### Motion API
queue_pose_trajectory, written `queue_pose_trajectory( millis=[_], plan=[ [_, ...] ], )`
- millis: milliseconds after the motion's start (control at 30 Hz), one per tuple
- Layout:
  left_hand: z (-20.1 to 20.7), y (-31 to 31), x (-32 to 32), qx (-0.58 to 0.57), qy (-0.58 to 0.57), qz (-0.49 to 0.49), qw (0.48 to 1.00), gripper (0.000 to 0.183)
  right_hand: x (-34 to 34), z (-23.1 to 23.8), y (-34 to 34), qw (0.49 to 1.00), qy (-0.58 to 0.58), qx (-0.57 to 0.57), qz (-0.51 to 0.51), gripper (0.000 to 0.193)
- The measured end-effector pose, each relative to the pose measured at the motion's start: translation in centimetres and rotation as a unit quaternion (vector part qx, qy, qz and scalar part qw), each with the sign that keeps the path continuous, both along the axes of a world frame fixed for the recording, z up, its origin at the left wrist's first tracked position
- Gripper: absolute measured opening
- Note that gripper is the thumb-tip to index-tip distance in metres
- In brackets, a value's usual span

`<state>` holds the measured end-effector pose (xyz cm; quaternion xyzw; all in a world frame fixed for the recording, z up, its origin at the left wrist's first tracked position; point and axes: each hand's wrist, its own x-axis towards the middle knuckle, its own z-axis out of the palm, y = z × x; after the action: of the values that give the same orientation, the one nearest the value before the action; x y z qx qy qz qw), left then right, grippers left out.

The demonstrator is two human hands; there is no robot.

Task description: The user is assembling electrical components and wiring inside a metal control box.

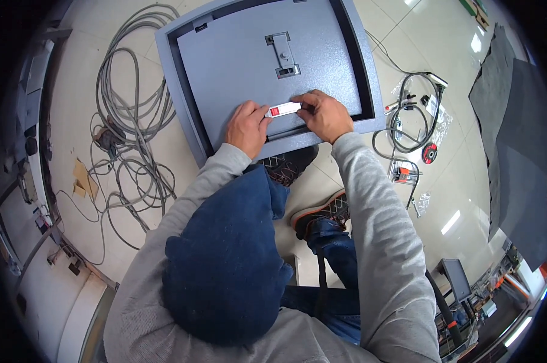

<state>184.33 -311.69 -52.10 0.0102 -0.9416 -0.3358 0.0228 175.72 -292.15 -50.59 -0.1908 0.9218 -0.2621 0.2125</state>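
Note:
A small flat white bar with a red patch (287, 109) is pinched between both hands, one at each end. My left hand (246, 128) is closed, its thumb and fingers at the bar's left end. At the other end my right hand (326, 116) grips with thumb and bent fingers. Beneath them lies a grey metal panel (237, 66) set inside a raised grey frame (373, 78). A metal latch plate (283, 55) is fitted to the panel, just beyond the hands. The bar's exact kind cannot be made out.
Coiled grey cable (107, 91) spreads over the tiled floor to the left, near a torn cardboard piece (84, 179). A black cable loop (427, 130), a red-and-black disc (429, 153) and small tools lie to the right. Dark sheets (515, 139) stand farther right. Shoes (322, 212) show below the frame.

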Motion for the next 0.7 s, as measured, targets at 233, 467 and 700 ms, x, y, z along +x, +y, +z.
queue_pose_trajectory(
  millis=[233, 467, 700],
  plan=[
    [0.0, -0.41, -0.17, 0.023, -0.022, -0.011, 0.999, 0.021, -0.22, 0.27, -0.05, 1.0, -0.012, 0.016, 0.01, 0.027],
    [-0.07, -0.08, -0.01, -0.008, -0.009, -0.003, 1.0, 0.022, 0.0, -0.22, 0.01, 1.0, 0.008, 0.004, 0.008, 0.028],
    [0.13, -0.18, -0.05, -0.035, 0.005, -0.008, 0.999, 0.023, 0.12, -0.09, -0.05, 0.999, 0.029, 0.012, 0.016, 0.027]
  ],
)
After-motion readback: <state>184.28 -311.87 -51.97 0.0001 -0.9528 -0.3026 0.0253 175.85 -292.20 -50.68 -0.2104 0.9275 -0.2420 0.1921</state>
